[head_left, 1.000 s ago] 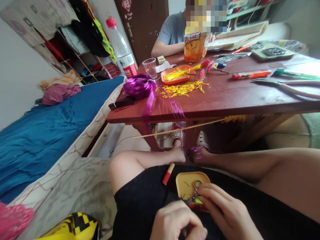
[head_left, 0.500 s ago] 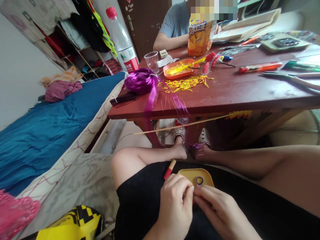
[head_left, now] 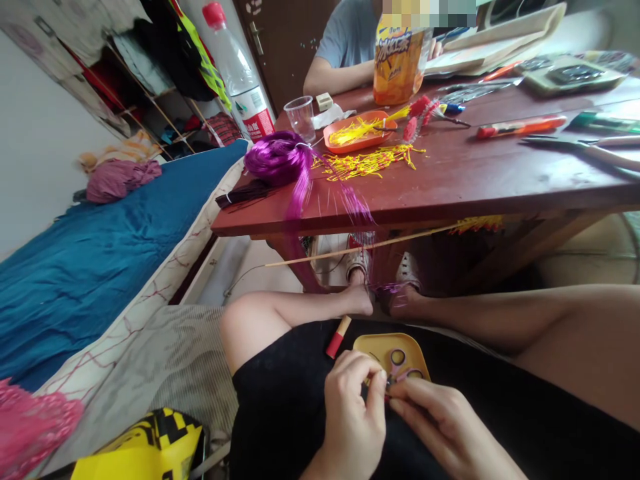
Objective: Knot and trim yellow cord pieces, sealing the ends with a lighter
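My left hand [head_left: 353,403] and my right hand [head_left: 430,410] meet fingertip to fingertip above my lap. Both are closed in a pinch, and what lies between the fingers is too small and covered to name; a speck of red shows at the right fingertips. Just beyond them, a yellow tray [head_left: 367,343] rests on the dark cloth over my lap. Small scissors [head_left: 397,360] with pinkish handles lie in it, their blades partly hidden behind my fingers. Left of the tray is a small red tube with a tan end [head_left: 339,338].
On the red-brown table [head_left: 425,193] ahead lie a purple thread bundle [head_left: 277,157], yellow strands [head_left: 370,163], an orange dish [head_left: 333,147] and pliers [head_left: 585,150]. A bottle of orange drink [head_left: 397,67] stands near a seated person [head_left: 345,47]. A blue-covered bed [head_left: 125,220] is at left.
My hands have shifted slightly, still pinched together, and more of the scissors now shows in the tray. The camera view has tilted a little.
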Motion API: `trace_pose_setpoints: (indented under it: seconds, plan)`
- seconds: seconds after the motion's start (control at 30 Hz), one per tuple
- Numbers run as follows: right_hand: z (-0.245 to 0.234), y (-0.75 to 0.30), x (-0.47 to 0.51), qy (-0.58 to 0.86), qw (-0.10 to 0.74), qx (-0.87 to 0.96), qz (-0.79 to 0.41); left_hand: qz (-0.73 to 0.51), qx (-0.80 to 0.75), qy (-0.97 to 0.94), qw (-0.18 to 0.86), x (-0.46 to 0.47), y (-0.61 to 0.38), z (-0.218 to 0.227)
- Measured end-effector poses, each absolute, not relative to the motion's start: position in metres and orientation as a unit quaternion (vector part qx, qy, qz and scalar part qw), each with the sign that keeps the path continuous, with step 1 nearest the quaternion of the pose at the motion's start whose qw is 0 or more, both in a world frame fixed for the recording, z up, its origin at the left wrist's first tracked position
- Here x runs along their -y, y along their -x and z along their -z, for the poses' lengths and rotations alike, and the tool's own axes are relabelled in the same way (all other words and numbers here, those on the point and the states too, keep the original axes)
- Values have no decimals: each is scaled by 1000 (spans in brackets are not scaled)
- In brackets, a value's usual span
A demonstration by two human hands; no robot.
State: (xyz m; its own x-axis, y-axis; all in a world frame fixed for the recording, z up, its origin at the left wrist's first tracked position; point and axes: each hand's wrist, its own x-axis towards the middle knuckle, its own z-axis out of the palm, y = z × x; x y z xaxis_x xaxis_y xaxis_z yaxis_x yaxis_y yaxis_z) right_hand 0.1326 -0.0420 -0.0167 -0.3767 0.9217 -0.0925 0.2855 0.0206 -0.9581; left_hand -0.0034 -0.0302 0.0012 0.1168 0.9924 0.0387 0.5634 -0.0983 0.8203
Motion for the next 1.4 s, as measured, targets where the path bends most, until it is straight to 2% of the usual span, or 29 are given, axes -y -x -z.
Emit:
trace_pose_setpoints:
  seconds: [0.3,0.57,0.77,1.0,1.13,1.2,1.27,1.33,1.4]
  plan:
    - [18,-130,35,509,329,607,-514,-338,-591,-513,523,28,9,-3]
    - [14,-130,36,498,345,618,-500,-315,-578,-500,563,27,9,-7]
    - [18,-132,38,486,368,726,-319,-282,-583,-539,538,26,8,-9]
    - [18,-135,36,429,407,796,-128,-286,-556,-319,713,24,7,-6]
    - [25,-139,35,377,388,837,-87,-267,-519,-232,778,23,6,-6]
    - [26,-139,34,375,394,833,-100,-274,-533,-268,754,24,5,-7]
    - [22,-138,32,400,403,804,-173,-288,-564,-395,666,24,4,-7]
    - [15,-136,30,444,381,743,-324,-289,-561,-578,518,25,7,-7]
    - [7,-135,27,469,332,644,-504,-275,-496,-742,357,24,13,-7]
